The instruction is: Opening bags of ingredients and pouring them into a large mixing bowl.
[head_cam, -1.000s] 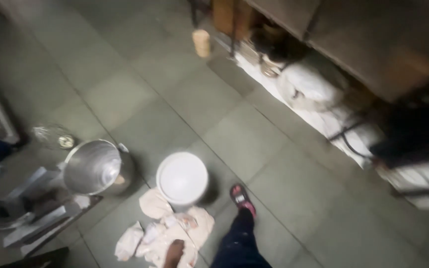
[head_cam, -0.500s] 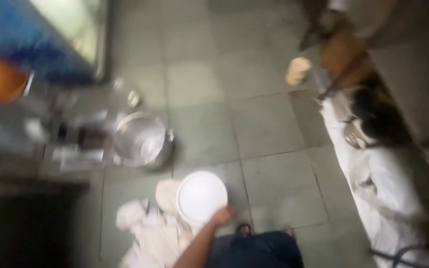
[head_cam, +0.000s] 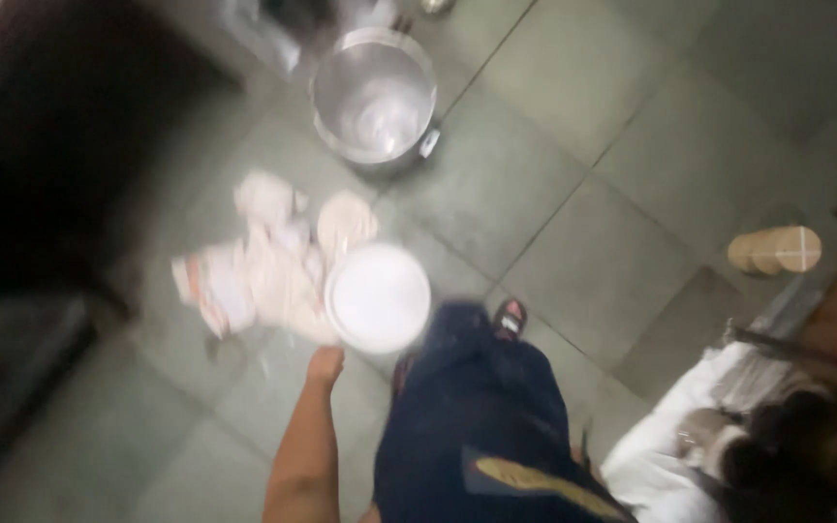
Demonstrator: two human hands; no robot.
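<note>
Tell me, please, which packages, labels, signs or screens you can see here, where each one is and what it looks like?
No signs or screens show.
White sacks: lower right against dark shelving, bulging and soft.
Small tag: on the steel pot rim, pale, too blurred to describe further.
White bucket: on the floor just ahead of the left hand, round and plain.

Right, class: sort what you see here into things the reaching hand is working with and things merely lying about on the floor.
In hand:
left hand, reaching down
white round bowl, nearest the hand
pale crumpled cloths, beside the bowl

Lying about:
steel pot, apart on the tiled floor
wooden cylinder
white sacks
</note>
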